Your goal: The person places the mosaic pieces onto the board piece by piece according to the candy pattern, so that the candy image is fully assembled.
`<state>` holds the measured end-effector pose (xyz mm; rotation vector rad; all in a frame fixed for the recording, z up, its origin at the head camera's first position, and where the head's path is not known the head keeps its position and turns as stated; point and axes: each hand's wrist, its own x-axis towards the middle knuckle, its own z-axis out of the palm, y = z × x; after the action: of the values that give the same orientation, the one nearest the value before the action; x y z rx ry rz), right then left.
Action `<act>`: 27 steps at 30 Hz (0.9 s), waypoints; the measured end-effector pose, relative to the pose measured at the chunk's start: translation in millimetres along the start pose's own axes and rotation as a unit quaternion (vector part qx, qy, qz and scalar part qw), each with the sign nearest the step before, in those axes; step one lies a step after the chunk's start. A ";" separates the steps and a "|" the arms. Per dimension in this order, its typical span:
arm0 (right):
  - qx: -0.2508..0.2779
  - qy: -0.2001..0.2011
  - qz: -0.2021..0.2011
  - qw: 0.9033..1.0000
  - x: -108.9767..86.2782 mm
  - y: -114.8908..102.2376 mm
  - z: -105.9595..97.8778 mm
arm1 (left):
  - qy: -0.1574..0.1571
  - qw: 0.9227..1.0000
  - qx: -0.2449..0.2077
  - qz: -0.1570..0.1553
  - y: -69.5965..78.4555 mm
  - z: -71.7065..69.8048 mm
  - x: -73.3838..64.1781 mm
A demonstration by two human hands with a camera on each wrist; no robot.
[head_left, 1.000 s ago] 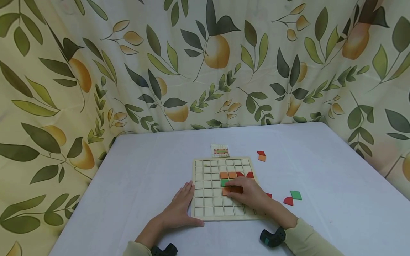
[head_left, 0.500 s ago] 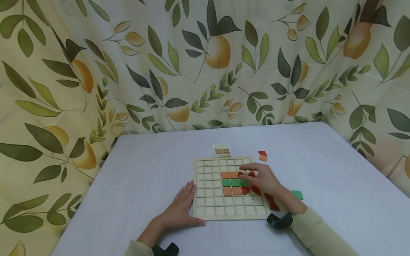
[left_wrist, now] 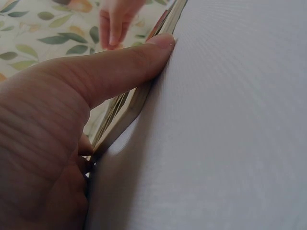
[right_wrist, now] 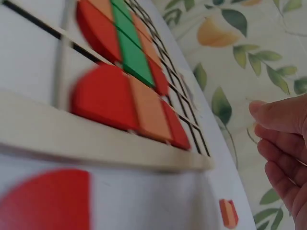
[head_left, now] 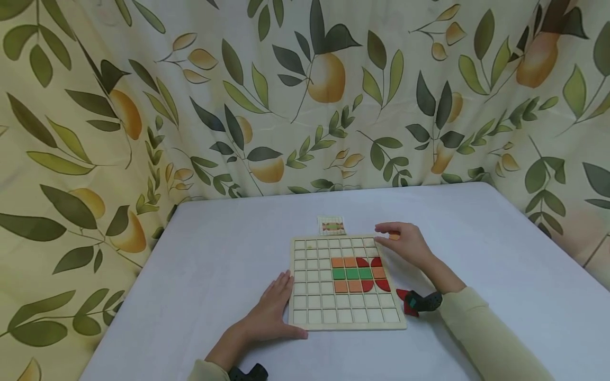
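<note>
Lying just off the board's (head_left: 352, 327) far right corner, the orange tile (head_left: 394, 235) is overhung by the parted, empty fingers of the nearer right hand (head_left: 407, 244), its long axis hardly readable, while the board's left edge is touched by the left hand (head_left: 269, 312).

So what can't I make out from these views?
Head view: white printed card, its pattern too small to read exactly.
Head view: flat red pieces, partly covered by the black wrist device.
Head view: flat orange piece, partly hidden by the right hand.
Right wrist view: rounded red piece, cut off by left and bottom edges.
Left wrist view: pale wooden grid board, partly hidden behind the left hand.
</note>
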<state>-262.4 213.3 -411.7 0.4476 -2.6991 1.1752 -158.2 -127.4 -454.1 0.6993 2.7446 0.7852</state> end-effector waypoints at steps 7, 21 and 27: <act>-0.004 -0.003 0.052 0.999 16.8 12.4 -12.3 | 0.001 1.000 -0.003 -0.005 -0.5 -0.3 -0.5; 0.009 -0.012 0.157 0.988 29.1 53.7 -16.5 | 0.002 1.000 -0.011 0.003 0.6 -0.9 -0.5; 0.003 -0.030 0.144 0.989 29.2 65.3 -19.1 | 0.000 1.000 -0.008 0.003 0.7 -0.8 -0.3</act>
<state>-311.2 263.5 -435.7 0.0952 -2.8841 1.2557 -158.0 -127.4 -453.1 0.7049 2.7352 0.8081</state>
